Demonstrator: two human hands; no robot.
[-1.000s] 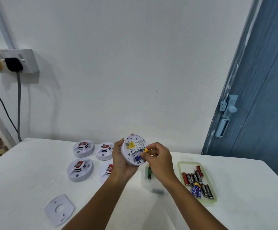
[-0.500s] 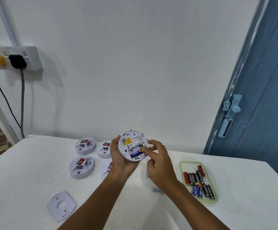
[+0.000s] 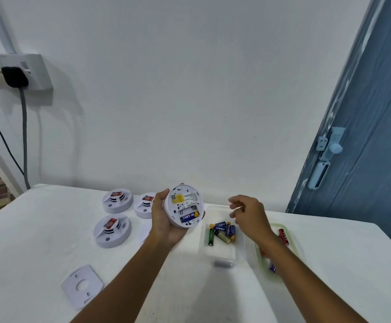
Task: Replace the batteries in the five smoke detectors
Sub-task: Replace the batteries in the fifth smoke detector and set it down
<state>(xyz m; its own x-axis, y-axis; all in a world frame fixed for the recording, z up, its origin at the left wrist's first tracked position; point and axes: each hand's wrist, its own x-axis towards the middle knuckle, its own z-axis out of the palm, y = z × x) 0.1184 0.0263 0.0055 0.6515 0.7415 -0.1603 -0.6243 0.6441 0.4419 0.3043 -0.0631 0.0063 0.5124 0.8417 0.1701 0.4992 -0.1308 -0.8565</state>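
My left hand [image 3: 164, 220] holds a white round smoke detector [image 3: 184, 207] with its back side facing me. A blue battery [image 3: 189, 216] sits in its open compartment, with an empty slot above it. My right hand [image 3: 248, 215] hovers to the right of the detector, fingers loosely apart and holding nothing. It hangs above a clear tray [image 3: 222, 255] with several loose batteries [image 3: 222, 230]. A green-rimmed tray [image 3: 290, 238] with more batteries lies under my right forearm. Three more detectors [image 3: 117, 201] [image 3: 112, 230] [image 3: 145, 205] lie on the table at the left.
A white mounting plate [image 3: 82, 285] lies near the table's front left. A fourth detector is mostly hidden behind my left wrist. A wall socket [image 3: 14, 72] with plugs and cables is at the upper left. A blue door [image 3: 364, 148] stands at the right.
My right hand pressed a blue battery into the detector, then let go and moved right, over the clear tray. The left hand kept hold of the detector.
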